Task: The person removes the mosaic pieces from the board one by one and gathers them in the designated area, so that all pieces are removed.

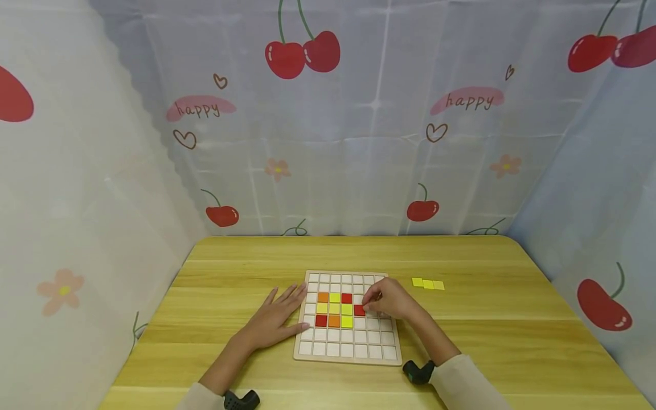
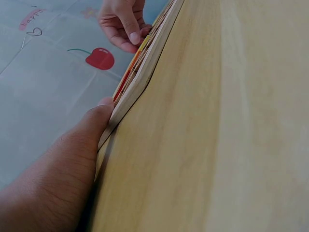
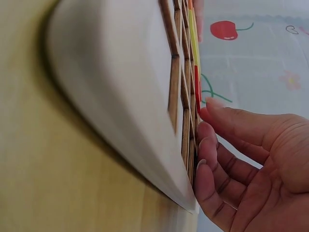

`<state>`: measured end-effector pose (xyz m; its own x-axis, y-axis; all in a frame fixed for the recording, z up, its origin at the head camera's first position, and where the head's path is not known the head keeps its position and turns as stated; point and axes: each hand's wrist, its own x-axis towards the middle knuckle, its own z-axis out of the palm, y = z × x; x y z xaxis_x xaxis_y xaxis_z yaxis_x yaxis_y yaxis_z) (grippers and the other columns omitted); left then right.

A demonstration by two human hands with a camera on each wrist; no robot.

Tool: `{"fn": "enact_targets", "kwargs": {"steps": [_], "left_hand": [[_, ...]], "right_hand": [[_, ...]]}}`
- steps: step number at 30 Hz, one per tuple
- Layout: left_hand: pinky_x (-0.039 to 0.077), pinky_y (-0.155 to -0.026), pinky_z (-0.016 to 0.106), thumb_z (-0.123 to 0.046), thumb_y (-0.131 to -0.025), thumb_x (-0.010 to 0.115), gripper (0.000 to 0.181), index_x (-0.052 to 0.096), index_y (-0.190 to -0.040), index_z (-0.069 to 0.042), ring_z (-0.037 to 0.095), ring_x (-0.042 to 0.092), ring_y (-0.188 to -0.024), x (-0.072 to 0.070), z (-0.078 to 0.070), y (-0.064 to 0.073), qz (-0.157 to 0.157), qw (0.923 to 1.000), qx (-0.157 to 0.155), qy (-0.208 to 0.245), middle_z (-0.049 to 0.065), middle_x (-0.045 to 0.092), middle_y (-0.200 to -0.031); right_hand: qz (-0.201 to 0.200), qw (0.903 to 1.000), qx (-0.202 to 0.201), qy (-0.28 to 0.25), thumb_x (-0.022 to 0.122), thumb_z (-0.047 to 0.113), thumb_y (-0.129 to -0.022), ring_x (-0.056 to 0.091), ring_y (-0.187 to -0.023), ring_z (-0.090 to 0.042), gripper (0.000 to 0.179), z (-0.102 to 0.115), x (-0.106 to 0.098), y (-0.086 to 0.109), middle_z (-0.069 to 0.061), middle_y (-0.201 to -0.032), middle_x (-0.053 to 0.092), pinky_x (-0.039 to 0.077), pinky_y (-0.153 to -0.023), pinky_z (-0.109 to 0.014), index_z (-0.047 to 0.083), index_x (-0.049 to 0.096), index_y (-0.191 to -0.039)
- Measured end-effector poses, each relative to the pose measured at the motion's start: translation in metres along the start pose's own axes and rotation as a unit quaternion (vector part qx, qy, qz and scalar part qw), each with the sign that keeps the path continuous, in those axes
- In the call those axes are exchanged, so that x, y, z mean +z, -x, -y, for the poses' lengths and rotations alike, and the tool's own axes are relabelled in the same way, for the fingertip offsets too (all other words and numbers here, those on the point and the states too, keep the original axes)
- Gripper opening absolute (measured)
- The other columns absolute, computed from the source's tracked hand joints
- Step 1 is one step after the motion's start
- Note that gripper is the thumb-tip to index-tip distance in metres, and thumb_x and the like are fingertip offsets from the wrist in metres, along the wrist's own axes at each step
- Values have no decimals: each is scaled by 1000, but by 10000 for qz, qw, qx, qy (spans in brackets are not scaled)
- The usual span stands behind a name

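A light wooden grid board (image 1: 347, 360) lies on the table, with orange, yellow and red square tiles in its middle cells. My left hand (image 1: 273, 323) rests spread along the board's left side, fingertips and thumb on its edge. In the left wrist view the thumb (image 2: 99, 116) touches the rim. My right hand (image 1: 390, 299) reaches over the board's right half, fingers bent. Its thumb and forefinger pinch the edge of a red tile (image 1: 359, 310), right of the yellow row. In the right wrist view that red tile (image 3: 197, 89) ends at the thumb tip.
Three yellow tiles (image 1: 428, 283) lie in a row on the wooden table (image 1: 476, 341), right of the board. A cherry-print curtain (image 1: 328, 142) encloses the back and sides. Black devices (image 1: 418, 372) sit at both wrists.
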<state>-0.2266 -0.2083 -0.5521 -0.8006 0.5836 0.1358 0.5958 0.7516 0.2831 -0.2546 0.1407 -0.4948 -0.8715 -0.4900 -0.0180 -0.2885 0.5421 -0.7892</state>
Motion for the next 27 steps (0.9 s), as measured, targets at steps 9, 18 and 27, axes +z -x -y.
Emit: {"fn": "enact_targets", "kwargs": {"steps": [9, 18, 27], "left_hand": [[5, -122, 60, -69, -100, 40, 87, 16, -164, -15, 22, 15, -155, 2, -1, 2, -2, 10000, 5, 15, 0, 15, -169], [4, -122, 59, -69, -100, 40, 88, 16, -164, -15, 21, 14, -155, 2, -1, 1, 7, 10000, 1, 41, -1, 14, -169], [5, -122, 59, -70, -100, 40, 88, 16, -164, -15, 21, 15, -155, 2, 0, 0, -48, 10000, 23, -71, -1, 15, -170]], "right_hand": [[0, 9999, 74, 123, 80, 4, -87, 53, -59, -13, 6, 2, 3, 1, -1, -71, 67, 46, -52, -26, 6, 76, -82], [-131, 9998, 42, 166, 78, 8, -89, 52, -62, -12, 8, -1, 5, -1, 2, -71, 66, 45, -54, -24, 10, 77, -82], [-294, 9994, 141, 73, 79, 5, -87, 56, -66, -16, 9, 4, 5, -1, 3, -72, 68, 47, -58, -26, 9, 77, -80]]}}
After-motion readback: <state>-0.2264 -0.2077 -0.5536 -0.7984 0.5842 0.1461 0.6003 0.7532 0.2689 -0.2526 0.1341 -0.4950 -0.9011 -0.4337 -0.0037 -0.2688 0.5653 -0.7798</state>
